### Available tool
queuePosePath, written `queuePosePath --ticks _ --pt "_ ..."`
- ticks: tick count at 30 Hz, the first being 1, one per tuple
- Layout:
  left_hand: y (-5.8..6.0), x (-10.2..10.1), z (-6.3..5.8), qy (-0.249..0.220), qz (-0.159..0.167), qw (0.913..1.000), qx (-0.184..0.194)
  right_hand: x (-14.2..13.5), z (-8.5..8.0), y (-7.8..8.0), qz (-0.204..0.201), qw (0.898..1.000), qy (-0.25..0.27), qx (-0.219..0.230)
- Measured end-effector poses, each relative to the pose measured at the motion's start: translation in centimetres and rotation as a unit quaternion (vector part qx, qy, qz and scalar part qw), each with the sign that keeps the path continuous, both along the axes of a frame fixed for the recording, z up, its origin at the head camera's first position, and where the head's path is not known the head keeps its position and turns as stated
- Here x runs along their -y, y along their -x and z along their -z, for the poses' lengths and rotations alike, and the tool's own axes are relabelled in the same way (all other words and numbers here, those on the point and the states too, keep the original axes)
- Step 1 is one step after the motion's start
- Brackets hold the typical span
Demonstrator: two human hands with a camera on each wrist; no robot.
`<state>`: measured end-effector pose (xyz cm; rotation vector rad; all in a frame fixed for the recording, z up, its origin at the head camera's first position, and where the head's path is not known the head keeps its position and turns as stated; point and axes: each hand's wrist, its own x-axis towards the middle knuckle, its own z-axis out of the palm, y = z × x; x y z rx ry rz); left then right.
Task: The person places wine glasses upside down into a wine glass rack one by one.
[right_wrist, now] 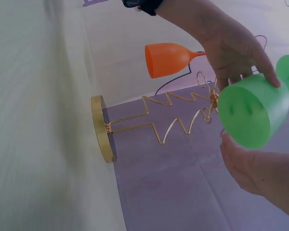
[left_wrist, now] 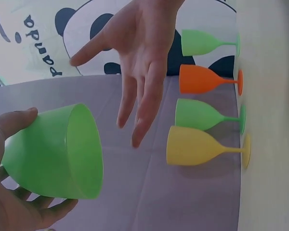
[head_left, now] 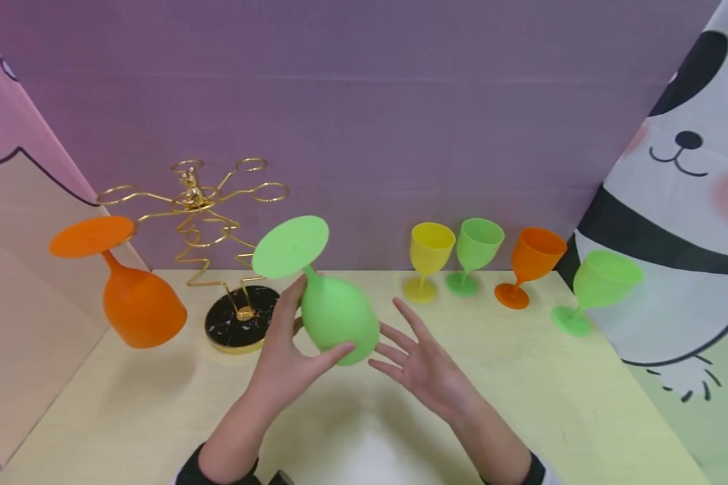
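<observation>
A: Where's the held cup (head_left: 340, 316)?
B: In the air above the counter (head_left: 558, 397), just right of the rack (head_left: 193, 197). Light green, upside down, tilted, foot up and leaning left.
A: Grips?
B: Left grip (head_left: 288, 360): thumb and fingers curled round the bowl, looks to carry it alone. Right grip (head_left: 427, 374): fingers spread wide, holds nothing, just beside the bowl. Left wrist view shows a gap there.
A: Rack?
B: Upright on its black base (head_left: 236, 330). One hung cup (head_left: 142, 306), orange, on the left side, mouth down. Its foot hides most of its ring, so can't judge the seating. Other rings (head_left: 269, 201) bare.
A: How far along?
B: Early, I'd say. One hung, one in hand and off the rack.
A: What's left?
B: Four upright at the right of the counter, loose row: yellow cup (head_left: 432, 248), back green cup (head_left: 480, 241), orange cup (head_left: 536, 254), end green cup (head_left: 607, 279). No contact with either grip. If the hung one sets the pattern, that makes five remaining, held one included.
A: Room for five?
B: Four bare rings are plain in the head view. Front of the rack is cluttered wire; can't confirm a fifth.
</observation>
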<state>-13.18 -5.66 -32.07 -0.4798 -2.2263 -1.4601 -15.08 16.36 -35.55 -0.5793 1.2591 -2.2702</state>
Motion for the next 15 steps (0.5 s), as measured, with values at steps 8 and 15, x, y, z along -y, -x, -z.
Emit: queuePosePath --ticks 8,15 --pt "0.0 2.4 -0.7 0.025 -0.070 0.9971 0.016 -1.0 -0.1 0.9 -0.005 0.998 0.026 -0.049" --pt "-0.3 3.8 -1.1 0.005 -0.096 0.9941 0.050 -2.0 -0.5 2.0 0.008 0.996 0.023 -0.082"
